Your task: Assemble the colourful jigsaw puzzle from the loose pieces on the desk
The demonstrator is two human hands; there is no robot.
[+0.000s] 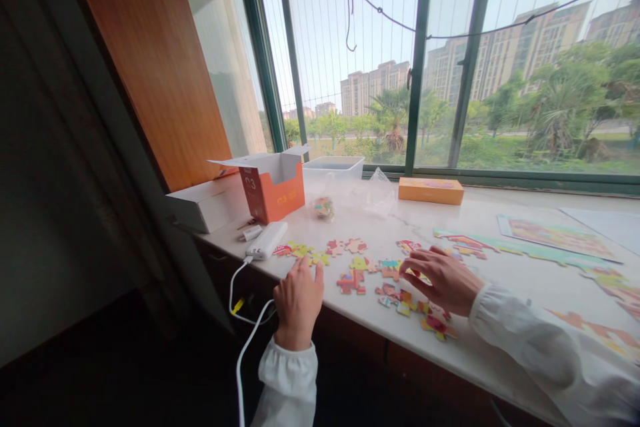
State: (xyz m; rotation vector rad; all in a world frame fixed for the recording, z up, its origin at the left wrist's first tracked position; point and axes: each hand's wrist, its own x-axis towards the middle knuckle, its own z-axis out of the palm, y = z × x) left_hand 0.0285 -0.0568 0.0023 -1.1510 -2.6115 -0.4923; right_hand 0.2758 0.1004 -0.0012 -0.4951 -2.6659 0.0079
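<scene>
My left hand is at the table's front edge, fingers stretched forward and apart over yellow-green puzzle pieces. Its fingertips seem to touch them; their undersides are hidden. Above the loose pieces to the right is my right hand, its fingers bent, with a gap between thumb and forefinger. No piece shows in its grip. Between the hands lie a reddish puzzle piece, pink pieces and a blue-and-orange piece. Several joined-looking pieces lie below my right hand. A partly assembled puzzle border runs along the right.
A white power bank with a cable hanging over the edge lies at left. Behind stand an orange-and-white box, a clear plastic tub, a bag of pieces, an orange box and a picture sheet.
</scene>
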